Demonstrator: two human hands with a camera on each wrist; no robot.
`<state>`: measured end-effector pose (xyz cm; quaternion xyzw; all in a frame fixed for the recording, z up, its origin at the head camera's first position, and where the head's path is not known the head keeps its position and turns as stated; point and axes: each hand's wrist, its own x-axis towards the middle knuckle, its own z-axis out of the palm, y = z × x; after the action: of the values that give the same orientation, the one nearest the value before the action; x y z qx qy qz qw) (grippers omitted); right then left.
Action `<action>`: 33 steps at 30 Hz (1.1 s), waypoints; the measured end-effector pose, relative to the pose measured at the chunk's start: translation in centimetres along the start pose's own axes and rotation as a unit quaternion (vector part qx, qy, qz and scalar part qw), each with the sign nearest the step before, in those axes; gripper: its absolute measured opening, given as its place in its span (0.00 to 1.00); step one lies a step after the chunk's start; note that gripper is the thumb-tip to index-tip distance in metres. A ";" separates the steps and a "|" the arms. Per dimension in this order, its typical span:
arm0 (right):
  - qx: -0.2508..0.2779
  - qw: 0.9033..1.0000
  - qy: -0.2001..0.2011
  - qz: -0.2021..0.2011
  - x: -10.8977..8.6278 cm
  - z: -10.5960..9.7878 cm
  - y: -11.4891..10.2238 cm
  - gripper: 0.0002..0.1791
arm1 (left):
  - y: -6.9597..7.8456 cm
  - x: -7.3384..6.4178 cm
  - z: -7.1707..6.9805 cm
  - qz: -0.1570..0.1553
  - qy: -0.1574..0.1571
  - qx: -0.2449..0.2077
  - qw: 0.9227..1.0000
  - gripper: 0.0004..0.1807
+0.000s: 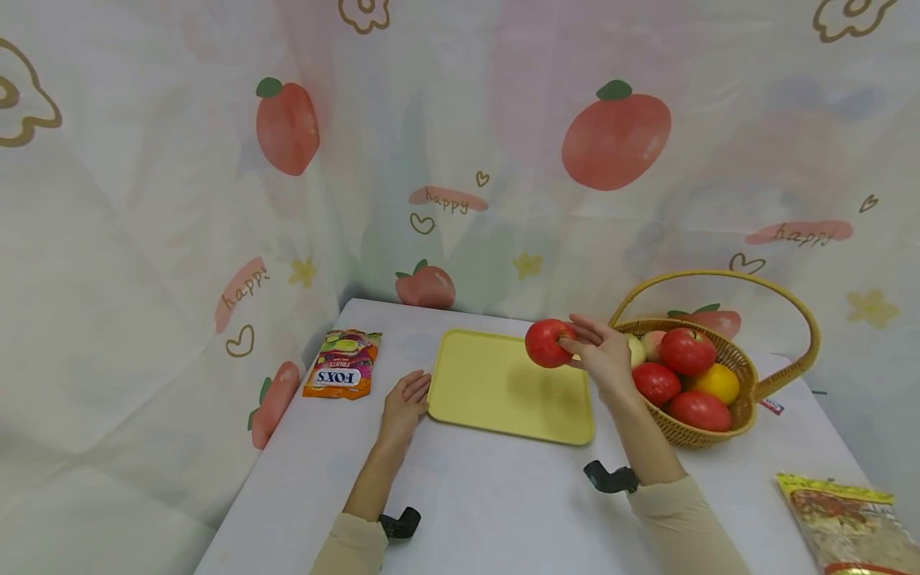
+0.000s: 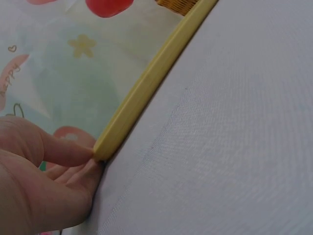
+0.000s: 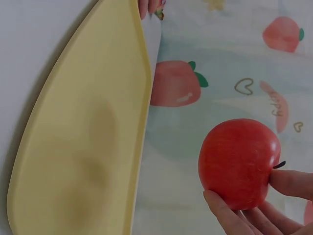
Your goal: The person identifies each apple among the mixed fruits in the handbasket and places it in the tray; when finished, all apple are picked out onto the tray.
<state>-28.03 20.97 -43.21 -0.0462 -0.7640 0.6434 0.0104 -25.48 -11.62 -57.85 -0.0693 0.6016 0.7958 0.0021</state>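
A red apple (image 1: 549,343) with a dark stem is held in my right hand (image 1: 602,351), raised above the right part of a yellow tray (image 1: 489,383). In the right wrist view the thumb presses near the stem of the apple (image 3: 239,164) while the other fingers support it from below. At the tray's left edge is my left hand (image 1: 404,407); the left wrist view shows its thumb and fingers gripping the tray's near corner (image 2: 110,142). The tray lies on the white table, with a shadow across its surface.
Right of the tray stands a wicker basket (image 1: 683,436) with a tall handle, holding several red fruits (image 1: 688,351) and a yellow one (image 1: 719,384). A Fox's candy bag (image 1: 342,364) lies at the left. Another food packet (image 1: 851,523) is at the front right. Printed curtains (image 1: 496,255) hang behind.
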 end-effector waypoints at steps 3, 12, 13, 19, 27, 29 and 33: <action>0.011 1.000 -0.005 0.005 0.2 0.6 0.0 0.32 | 0.0 0.0 -0.1 0.001 -0.005 -0.003 1.000 0.35; 0.009 1.000 -0.015 0.003 0.5 2.2 0.1 0.31 | 0.2 -0.1 0.0 -0.001 -0.011 0.001 1.000 0.34; 0.010 1.000 -0.015 0.003 0.5 2.4 0.1 0.31 | 0.2 -0.1 0.0 -0.001 -0.012 0.001 1.000 0.34; 0.018 1.000 -0.022 0.013 0.8 3.5 0.3 0.31 | 0.1 -0.2 -0.1 0.001 -0.013 0.006 1.000 0.33; 0.009 0.999 -0.026 0.018 1.8 4.8 0.9 0.30 | 0.0 -0.2 0.1 0.006 -0.015 -0.007 1.000 0.34; 0.009 1.000 -0.023 0.019 2.2 5.3 1.1 0.30 | 0.0 -0.1 0.1 0.006 -0.013 -0.010 1.000 0.33; 0.008 1.000 -0.015 0.021 2.8 6.2 1.5 0.29 | 0.1 -0.2 0.0 0.001 -0.008 -0.007 1.000 0.33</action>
<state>-31.24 15.39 -45.85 -0.0522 -0.7575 0.6505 -0.0146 -25.32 -11.65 -57.70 -0.0621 0.5963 0.8003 0.0054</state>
